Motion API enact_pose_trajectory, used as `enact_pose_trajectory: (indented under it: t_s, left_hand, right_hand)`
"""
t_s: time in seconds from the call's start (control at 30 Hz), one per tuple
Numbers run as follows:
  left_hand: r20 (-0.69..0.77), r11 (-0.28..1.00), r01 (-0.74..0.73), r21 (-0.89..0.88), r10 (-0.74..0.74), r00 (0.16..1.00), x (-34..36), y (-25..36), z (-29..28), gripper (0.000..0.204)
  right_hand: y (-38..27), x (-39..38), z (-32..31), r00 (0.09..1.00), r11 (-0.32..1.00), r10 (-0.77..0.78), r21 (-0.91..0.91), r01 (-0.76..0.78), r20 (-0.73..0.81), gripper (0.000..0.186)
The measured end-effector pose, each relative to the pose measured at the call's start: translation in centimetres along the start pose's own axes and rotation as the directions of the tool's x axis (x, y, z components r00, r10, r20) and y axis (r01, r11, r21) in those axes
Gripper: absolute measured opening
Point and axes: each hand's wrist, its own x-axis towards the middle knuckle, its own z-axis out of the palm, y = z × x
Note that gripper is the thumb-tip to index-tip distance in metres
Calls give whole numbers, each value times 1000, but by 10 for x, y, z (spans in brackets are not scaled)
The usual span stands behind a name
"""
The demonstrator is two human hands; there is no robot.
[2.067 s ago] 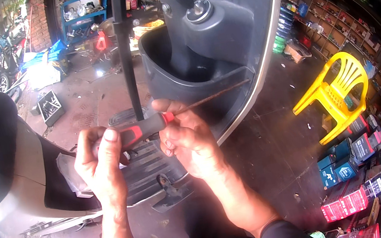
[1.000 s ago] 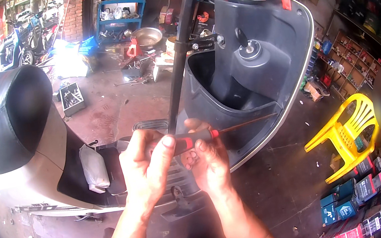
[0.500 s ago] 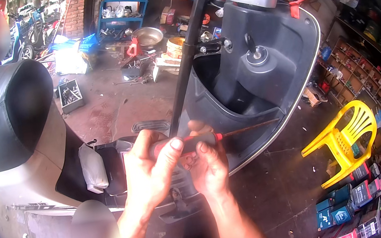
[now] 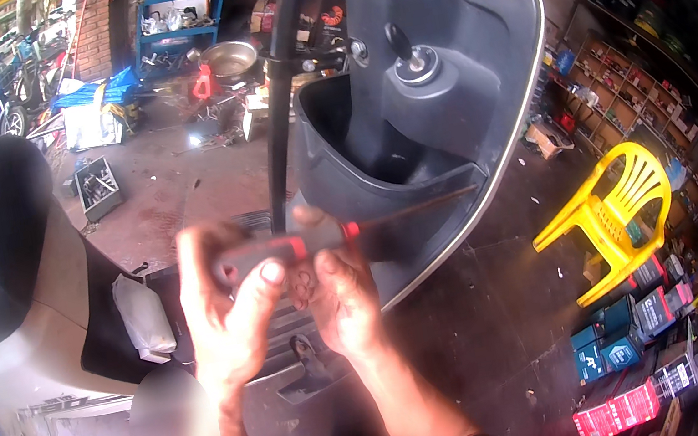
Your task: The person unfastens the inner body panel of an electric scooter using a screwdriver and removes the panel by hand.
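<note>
Free room between front panel [image 4: 478,104] and yellow chair [image 4: 610,231]; black pole [image 4: 280,128] an obstacle left of panel.

Bright light comes from the top left. My left grip [image 4: 225,313] looks blurry. The far right is dark, and round edges go black.

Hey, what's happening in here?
A person is holding a red and grey screwdriver sideways over a scooter with bare hands. The left hand grips the back end, and the right hand is at the front of the handle. The long, thin shaft points right, in front of the scooter's front panel; I can't tell whether its tip touches. A yellow chair is off to the right.
</note>
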Motion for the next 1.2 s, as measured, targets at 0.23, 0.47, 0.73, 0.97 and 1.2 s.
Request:
enact_pose_trajectory:
  t_s: [0.23, 0.47, 0.73, 0.97, 1.2]
  left_hand:
    - [-14, 991, -133, 2, 133, 991, -7, -2, -2, 34]
    - [-48, 981, -184, 53, 187, 981, -4, 5, 8, 34]
    - [-25, 993, -50, 108, 53, 998, -9, 3, -5, 29]
    - [66, 957, -267, 110, 261, 963, -7, 1, -2, 58]
    - [3, 972, -96, 214, 98, 995, -7, 2, -11, 34]
  right_hand:
    - [4, 6, -17, 993, 997, 59, -49, -54, 103, 46]
    - [-14, 16, 3, 984, 968, 100, -216, -130, -145, 30]
    - [-6, 8, -4, 999, 972, 35, -232, -29, 24, 38]
    - [-3, 12, -1, 997, 997, 33, -67, -29, 63, 37]
    - [1, 13, 4, 993, 963, -13, -268, -18, -113, 36]
